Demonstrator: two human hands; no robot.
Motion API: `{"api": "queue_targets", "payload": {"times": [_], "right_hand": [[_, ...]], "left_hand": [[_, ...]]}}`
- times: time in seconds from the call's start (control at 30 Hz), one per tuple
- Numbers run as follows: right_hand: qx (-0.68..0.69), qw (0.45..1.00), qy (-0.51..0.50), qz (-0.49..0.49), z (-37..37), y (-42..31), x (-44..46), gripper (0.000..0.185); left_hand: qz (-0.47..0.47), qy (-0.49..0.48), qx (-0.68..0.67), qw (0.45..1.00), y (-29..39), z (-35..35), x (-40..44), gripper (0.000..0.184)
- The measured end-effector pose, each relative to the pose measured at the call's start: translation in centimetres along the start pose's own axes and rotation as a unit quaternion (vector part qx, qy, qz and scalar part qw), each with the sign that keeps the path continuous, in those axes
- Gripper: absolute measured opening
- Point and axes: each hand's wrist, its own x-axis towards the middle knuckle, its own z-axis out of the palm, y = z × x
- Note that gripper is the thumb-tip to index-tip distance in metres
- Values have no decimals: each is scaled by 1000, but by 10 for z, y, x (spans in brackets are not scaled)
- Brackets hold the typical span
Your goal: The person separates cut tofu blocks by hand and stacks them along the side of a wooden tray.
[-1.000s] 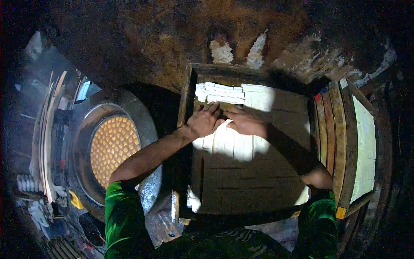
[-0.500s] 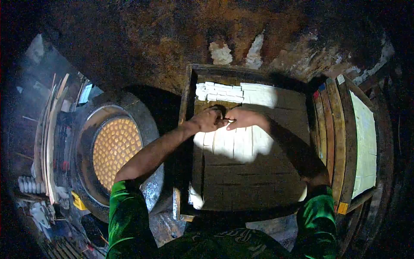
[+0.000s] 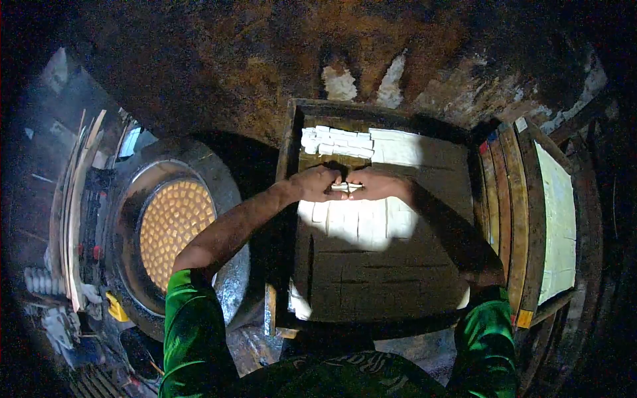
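Observation:
My left hand [image 3: 317, 183] and my right hand [image 3: 381, 184] meet over a wooden tray [image 3: 289, 136] of white tofu. Fingers of both hands are closed around the ends of a short row of tofu pieces [image 3: 346, 188], which shows between them. Just below my hands, a cut slab of tofu [image 3: 368, 222] lies brightly lit, scored into blocks; its lower part is in shadow. Above my left hand, loose tofu strips [image 3: 337, 140] are stacked at the tray's far left corner. Next to them is more uncut-looking tofu [image 3: 397, 147].
On the left stands a large round pan [image 3: 126, 245] with many golden tofu pieces [image 3: 176, 229] in it. To the right, stacked wooden trays [image 3: 514, 219] hold another white slab [image 3: 556, 219]. Wooden boards [image 3: 79, 219] lean at far left, near a yellow object [image 3: 117, 308].
My hands have parted slightly, and the tofu pieces between them now show. My right hand is turned flatter. The view has shifted a little.

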Motion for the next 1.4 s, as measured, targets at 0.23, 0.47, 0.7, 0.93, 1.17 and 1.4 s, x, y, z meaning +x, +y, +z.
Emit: {"api": "queue_targets", "payload": {"times": [0.23,0.47,0.7,0.93,1.17,1.4], "right_hand": [[-22,997,47,-48,10,15,-8,51],[-138,965,211,-73,45,-13,-40,43],[160,985,61,-13,9,19,-10,39],[-76,983,159,-60,24,-11,-25,41],[-272,930,225,-104,62,-29,-43,48],[71,996,48,29,35,-21,-29,88]], "left_hand": [[-12,57,52,997,40,-11,-21,57],[195,259,261,909,38,11,-29,50],[7,108,13,994,49,-25,-17,51],[39,300,166,939,45,17,-28,43],[-28,256,148,955,78,27,-47,49],[-167,31,55,984,101,-18,-46,62]]}}
